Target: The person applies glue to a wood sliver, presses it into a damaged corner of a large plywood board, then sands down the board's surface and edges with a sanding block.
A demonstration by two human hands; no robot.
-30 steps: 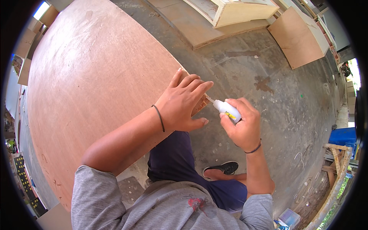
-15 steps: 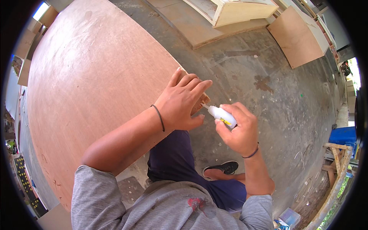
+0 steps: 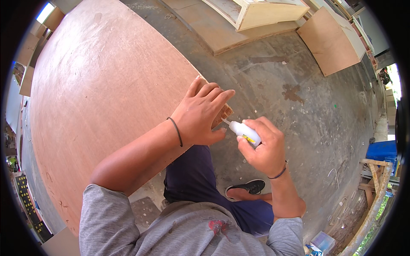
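A large reddish plywood sheet (image 3: 106, 85) fills the left half of the view. My left hand (image 3: 203, 113) lies flat on the sheet's near corner, fingers together, pressing over its edge. My right hand (image 3: 262, 147) grips a small white glue bottle (image 3: 244, 132) with a yellow label. The bottle's nozzle points left at the sheet's exposed edge, just under my left fingertips. A dark band sits on each wrist.
Grey concrete floor (image 3: 299, 98) with stains spreads to the right. Plywood panels and a pale wooden cabinet (image 3: 265, 13) lie at the top. A blue bin (image 3: 382, 151) and a wooden frame (image 3: 376, 187) stand at right. My foot in a black shoe (image 3: 245, 187) is below.
My right hand has brought the bottle leftward and tipped its nozzle down to the sheet's edge. My left hand has stayed on the corner.
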